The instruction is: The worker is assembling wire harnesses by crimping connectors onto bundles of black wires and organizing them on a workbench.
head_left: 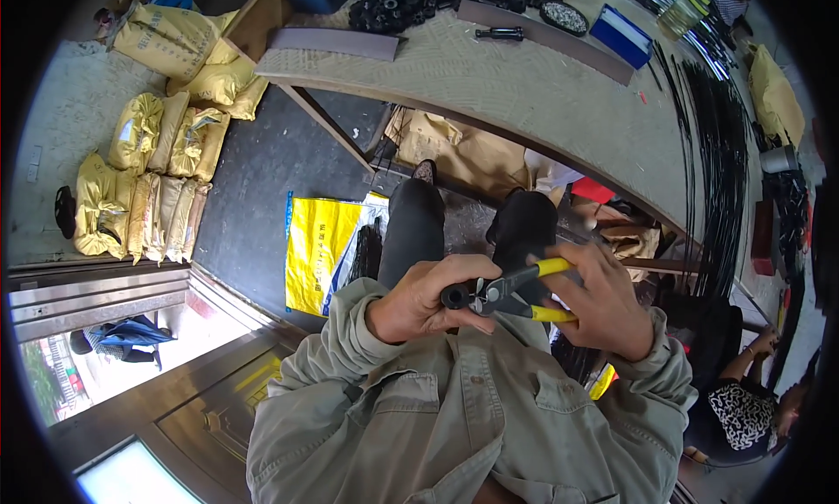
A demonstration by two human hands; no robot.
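In my left hand (411,301) is a short black tubular part (454,296), gripped between thumb and fingers with its round open end showing. My right hand (605,296) is wrapped round the yellow handles of a pair of pliers (516,285), and its fingers are slightly blurred. The handles are spread apart. The metal head of the pliers is right beside the black part, with a small light-coloured piece at the jaws. Whether the jaws bite on anything I cannot tell. Both hands are held over my lap.
Ahead is a workbench (559,111) carrying a pile of black parts (437,1), a dish of small metal pieces (564,18), a blue box (620,36) and long black rods (717,180). Yellow sacks (166,215) are stacked at left. Another person (743,408) sits at right.
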